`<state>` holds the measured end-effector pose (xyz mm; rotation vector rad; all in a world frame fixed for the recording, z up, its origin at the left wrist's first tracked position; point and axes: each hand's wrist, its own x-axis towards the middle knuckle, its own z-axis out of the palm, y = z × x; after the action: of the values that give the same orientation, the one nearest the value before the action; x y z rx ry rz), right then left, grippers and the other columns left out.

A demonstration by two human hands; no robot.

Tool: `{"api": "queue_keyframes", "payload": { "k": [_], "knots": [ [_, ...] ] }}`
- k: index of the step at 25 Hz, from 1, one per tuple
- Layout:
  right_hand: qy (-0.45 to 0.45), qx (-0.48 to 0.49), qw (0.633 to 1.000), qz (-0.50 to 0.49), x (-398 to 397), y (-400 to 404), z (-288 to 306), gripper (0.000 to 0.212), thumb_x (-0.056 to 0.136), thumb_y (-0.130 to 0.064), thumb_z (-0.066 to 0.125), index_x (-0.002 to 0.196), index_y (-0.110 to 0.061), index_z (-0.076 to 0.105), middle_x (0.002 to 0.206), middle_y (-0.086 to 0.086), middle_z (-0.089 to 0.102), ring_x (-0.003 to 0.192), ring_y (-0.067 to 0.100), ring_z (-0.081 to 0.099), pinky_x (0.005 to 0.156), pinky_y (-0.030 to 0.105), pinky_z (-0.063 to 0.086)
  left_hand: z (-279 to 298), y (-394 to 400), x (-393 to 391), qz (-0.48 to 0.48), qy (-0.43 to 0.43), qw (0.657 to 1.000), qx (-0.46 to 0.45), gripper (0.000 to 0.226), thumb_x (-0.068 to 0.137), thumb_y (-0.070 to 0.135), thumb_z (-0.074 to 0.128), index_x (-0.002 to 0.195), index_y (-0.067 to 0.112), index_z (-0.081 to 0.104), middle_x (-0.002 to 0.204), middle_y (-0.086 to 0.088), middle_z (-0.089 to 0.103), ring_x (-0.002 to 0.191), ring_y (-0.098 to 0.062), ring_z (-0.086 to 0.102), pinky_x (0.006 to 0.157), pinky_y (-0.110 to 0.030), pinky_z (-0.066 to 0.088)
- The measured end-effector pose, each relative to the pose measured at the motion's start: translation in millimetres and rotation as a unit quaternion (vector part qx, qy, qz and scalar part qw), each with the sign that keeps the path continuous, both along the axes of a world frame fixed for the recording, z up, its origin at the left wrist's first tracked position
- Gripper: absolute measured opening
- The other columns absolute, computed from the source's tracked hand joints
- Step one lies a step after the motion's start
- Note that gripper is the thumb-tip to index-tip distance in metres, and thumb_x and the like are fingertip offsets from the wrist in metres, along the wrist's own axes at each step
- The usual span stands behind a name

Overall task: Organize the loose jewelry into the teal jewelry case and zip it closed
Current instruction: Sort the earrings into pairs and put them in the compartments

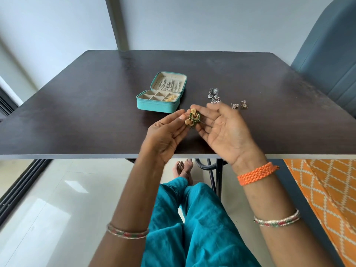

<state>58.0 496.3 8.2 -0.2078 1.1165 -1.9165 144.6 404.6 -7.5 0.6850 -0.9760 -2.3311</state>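
The teal jewelry case (157,107) lies open on the dark table (77,112), its lid standing up with several silver pieces hung inside and a gold piece in the right tray compartment. A pair of gold-and-green earrings (192,118) is held above the table's front part, between both hands. My left hand (167,135) pinches them with thumb and fingertips from the left. My right hand (225,130), palm up, holds them with its fingertips from the right. A pair of silver drop earrings (214,95) and two small silver earrings (239,105) lie loose to the case's right.
A blue-grey chair back (327,54) stands at the table's far right. An orange patterned cloth (327,189) lies at the lower right. The table's front edge runs just under my wrists, with my legs and the table frame below it.
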Motion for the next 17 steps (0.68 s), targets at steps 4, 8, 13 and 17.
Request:
{"api": "queue_keyframes", "payload": {
  "k": [4, 8, 13, 17],
  "knots": [
    [-0.051, -0.047, 0.985, -0.160, 19, -26, -13, 0.040, 0.090, 0.009, 0.044, 0.126, -0.001, 0.055, 0.106, 0.012, 0.065, 0.086, 0.011, 0.061, 0.075, 0.015, 0.049, -2, 12, -29, 0.111, -0.012, 0.994, -0.016, 0.022, 0.084, -0.008, 0.061, 0.106, -0.006, 0.064, 0.067, -0.003, 0.070, 0.059, -0.009, 0.066, 0.068, -0.022, 0.056],
    [0.131, 0.015, 0.973, -0.189, 13, -27, -23, 0.043, 0.084, 0.016, 0.053, 0.125, 0.003, 0.056, 0.108, 0.012, 0.067, 0.085, 0.005, 0.064, 0.077, 0.013, 0.053, -2, -4, -28, 0.084, -0.028, 0.996, -0.016, 0.016, 0.086, -0.007, 0.060, 0.101, -0.006, 0.064, 0.063, -0.005, 0.070, 0.057, -0.010, 0.068, 0.061, -0.022, 0.058],
    [0.246, 0.030, 0.938, -0.241, 8, -31, -30, 0.035, 0.081, 0.011, 0.062, 0.114, 0.001, 0.064, 0.096, 0.008, 0.071, 0.082, 0.008, 0.068, 0.076, 0.017, 0.052, -4, -5, -25, 0.061, 0.023, 0.998, 0.010, 0.017, 0.089, -0.004, 0.055, 0.105, -0.002, 0.062, 0.070, -0.005, 0.072, 0.065, -0.012, 0.069, 0.071, -0.026, 0.059],
    [0.228, 0.031, 0.936, -0.268, 9, -34, -30, 0.029, 0.080, 0.008, 0.065, 0.109, 0.002, 0.067, 0.092, 0.008, 0.072, 0.083, 0.008, 0.068, 0.082, 0.025, 0.055, -12, 9, -29, 0.071, 0.008, 0.995, -0.067, 0.036, 0.087, -0.006, 0.058, 0.122, 0.003, 0.057, 0.096, -0.010, 0.069, 0.087, -0.016, 0.065, 0.094, -0.035, 0.050]
  ]
}}
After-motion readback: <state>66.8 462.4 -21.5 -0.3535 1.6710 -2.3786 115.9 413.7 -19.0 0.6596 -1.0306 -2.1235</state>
